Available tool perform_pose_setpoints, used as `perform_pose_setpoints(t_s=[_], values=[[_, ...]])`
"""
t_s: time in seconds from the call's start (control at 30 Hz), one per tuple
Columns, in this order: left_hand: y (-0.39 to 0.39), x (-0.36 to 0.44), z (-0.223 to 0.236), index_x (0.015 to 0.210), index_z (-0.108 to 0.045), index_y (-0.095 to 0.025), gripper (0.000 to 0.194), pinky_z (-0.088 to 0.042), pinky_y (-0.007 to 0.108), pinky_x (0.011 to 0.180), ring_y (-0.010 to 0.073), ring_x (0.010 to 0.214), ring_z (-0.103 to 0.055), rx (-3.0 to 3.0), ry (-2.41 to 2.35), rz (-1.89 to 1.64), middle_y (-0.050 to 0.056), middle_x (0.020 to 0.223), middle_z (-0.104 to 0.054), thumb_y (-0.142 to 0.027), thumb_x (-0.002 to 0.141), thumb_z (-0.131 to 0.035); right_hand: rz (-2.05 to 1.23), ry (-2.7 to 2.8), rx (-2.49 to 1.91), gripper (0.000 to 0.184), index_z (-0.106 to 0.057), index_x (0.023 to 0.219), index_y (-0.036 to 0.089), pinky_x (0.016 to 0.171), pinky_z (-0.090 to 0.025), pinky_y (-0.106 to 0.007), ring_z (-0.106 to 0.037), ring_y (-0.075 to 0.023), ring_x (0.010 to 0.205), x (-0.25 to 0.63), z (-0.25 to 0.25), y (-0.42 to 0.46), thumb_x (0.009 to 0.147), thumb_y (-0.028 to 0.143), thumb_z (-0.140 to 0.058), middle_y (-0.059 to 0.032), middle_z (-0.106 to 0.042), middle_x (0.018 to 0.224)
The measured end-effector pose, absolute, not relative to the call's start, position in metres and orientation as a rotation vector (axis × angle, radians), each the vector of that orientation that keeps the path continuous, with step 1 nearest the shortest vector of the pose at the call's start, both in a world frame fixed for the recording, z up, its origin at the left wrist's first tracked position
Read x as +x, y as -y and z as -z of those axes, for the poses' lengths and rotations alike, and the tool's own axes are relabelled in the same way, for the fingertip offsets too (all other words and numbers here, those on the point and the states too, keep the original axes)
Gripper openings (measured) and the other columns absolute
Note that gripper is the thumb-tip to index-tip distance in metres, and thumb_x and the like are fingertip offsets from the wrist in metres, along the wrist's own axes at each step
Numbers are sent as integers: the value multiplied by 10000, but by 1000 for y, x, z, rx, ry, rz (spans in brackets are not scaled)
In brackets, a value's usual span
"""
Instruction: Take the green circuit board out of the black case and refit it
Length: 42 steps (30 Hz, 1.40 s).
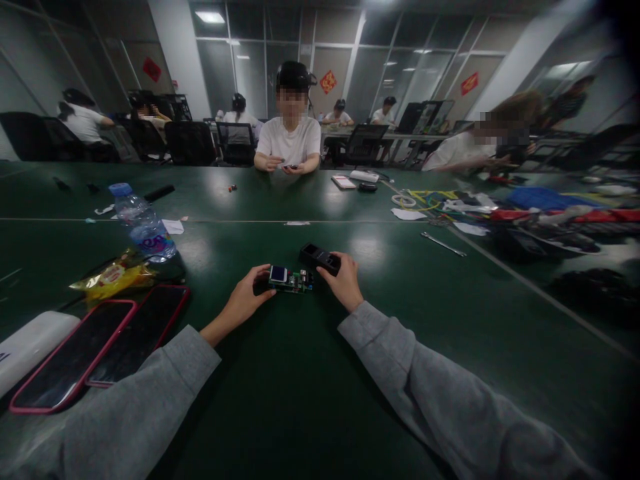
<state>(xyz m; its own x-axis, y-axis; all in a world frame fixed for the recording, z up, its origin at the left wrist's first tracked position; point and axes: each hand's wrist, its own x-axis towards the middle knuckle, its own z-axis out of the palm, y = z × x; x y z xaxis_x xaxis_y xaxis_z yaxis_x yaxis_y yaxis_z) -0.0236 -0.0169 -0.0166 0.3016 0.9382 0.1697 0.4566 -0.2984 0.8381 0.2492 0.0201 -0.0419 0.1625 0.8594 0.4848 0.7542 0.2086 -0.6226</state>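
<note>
My left hand (251, 292) grips the left end of a green circuit board (295, 281) between thumb and fingers. A small screen with a white frame sits on the board's left part. My right hand (344, 280) is closed on a black plastic housing (319, 256), which has a window opening at its far left end. The housing is just behind and to the right of the board, tilted down to the right. Whether the two parts touch at the board's right end, I cannot tell. Both hands are low over the green table (300, 400).
On the left are two red-edged phones (75, 353), a white box-shaped device (35, 347), a yellow wrapper (115, 277) and a plastic bottle (145, 223). To the right lie a wrench (443, 245) and heaped cables (450, 202). A person (290, 137) sits across, holding small parts.
</note>
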Motion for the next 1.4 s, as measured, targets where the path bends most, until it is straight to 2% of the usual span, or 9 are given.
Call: perform_pose_setpoints(t_s=[0.13,0.33,0.57,0.77,1.17,1.4], values=[[17,-22,16,1327,-438,-212,583,-408,456,1060,230,1211,-549,1877,-1224,-929,94,1288,-580,-250,796,-675,-199,1587,-1485,460,-570,1111,136,905,-432,-479,-519,-307,1004,248,41,-20,733,361,-704,-147,-617,1074],[19,-24,15,1338,-431,-237,576,-409,489,1052,247,1233,-531,1890,-1239,-904,87,1309,-567,-261,809,-658,-327,1428,-1369,483,-534,1172,185,910,-449,-487,-552,-278,998,243,32,-14,790,459,-644,-110,-605,1078],[16,-25,21,1332,-427,-243,578,-423,496,1035,247,1230,-535,1892,-1227,-918,89,1316,-563,-256,805,-664,-178,1697,-1127,451,-471,1248,213,928,-452,-469,-512,-271,1059,224,5,17,860,409,-591,-100,-546,1131],[17,-23,21,1315,-429,-217,562,-416,504,1044,251,1224,-547,1889,-1208,-943,107,1297,-580,-261,806,-664,-258,1896,-1098,438,-441,1276,231,931,-462,-466,-489,-284,1089,218,2,23,887,395,-556,-110,-533,1139],[20,-21,14,1306,-441,-212,573,-412,478,1050,244,1208,-548,1893,-1253,-959,100,1290,-574,-250,788,-683,-417,2023,-1043,477,-464,1259,216,922,-468,-466,-512,-268,1035,220,9,14,844,375,-639,-106,-555,1124],[23,-22,12,1339,-422,-224,612,-412,499,1036,262,1220,-525,1915,-1281,-939,108,1330,-529,-259,787,-686,-575,2070,-1075,486,-480,1246,236,958,-463,-495,-526,-259,1092,223,16,9,815,350,-674,-89,-546,1157]])
